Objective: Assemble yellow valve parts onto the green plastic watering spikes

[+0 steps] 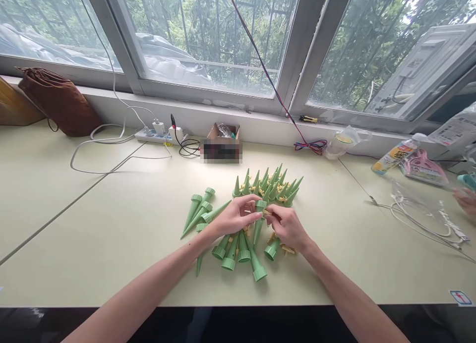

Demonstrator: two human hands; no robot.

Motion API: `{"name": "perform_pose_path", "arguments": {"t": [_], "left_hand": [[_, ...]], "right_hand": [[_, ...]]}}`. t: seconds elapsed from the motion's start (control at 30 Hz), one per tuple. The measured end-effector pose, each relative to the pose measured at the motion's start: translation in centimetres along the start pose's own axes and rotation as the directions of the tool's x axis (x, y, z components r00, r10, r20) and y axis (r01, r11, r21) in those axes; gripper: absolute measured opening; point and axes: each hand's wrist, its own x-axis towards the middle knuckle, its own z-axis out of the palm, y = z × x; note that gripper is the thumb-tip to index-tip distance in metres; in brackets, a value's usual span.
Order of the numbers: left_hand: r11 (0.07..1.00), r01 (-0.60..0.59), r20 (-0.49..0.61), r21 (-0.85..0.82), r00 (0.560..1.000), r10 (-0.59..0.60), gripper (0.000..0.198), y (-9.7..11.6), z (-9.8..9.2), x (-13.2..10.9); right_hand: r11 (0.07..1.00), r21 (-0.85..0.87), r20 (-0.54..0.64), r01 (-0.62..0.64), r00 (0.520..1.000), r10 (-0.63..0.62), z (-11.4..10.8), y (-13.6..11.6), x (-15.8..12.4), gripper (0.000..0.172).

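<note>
My left hand [240,215] is closed round the capped top of a green watering spike [259,228], which points down towards the table. My right hand [286,225] pinches a small yellow valve piece [267,212] against the spike's side, just below the cap; how far it sits in is hidden by the fingers. Loose green spikes [244,254] lie below my hands, with more of them [197,211] to the left. Small yellow pieces [288,250] lie by my right wrist. Behind my hands, several spikes with yellow pieces on them [273,187] stand tip up in a cluster.
At the back are a small box [222,143], a power strip [156,136] with cables and a brown pouch [59,102]. To the right lie a bottle [397,154], a pink item in packaging [424,167] and a bagged cable [424,214]. Another person's hand [465,200] shows at the right edge.
</note>
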Motion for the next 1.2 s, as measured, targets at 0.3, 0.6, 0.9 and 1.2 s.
{"name": "perform_pose_path", "arguments": {"t": [0.3, 0.6, 0.9, 1.2], "left_hand": [[0.998, 0.012, 0.035, -0.054, 0.999, -0.010, 0.037, -0.6, 0.0, 0.0], [0.988, 0.087, 0.081, -0.128, 0.994, -0.077, 0.039, 0.1, -0.1, 0.2], [0.989, 0.090, 0.091, -0.117, 0.993, -0.079, 0.040, -0.2, -0.1, 0.3], [0.985, 0.101, 0.091, -0.143, 0.992, -0.089, 0.041, -0.2, -0.1, 0.3]], "right_hand": [[0.937, 0.254, 0.181, -0.241, 0.963, 0.199, -1.0, -0.4, 0.2, 0.032], [0.738, 0.532, 0.316, -0.416, 0.906, 0.283, -1.5, -0.8, 0.5, 0.036], [0.607, 0.640, 0.347, -0.472, 0.882, 0.319, -1.4, -0.6, 0.6, 0.037], [0.535, 0.678, 0.377, -0.504, 0.863, 0.335, -1.2, -0.1, 0.5, 0.038]]}}
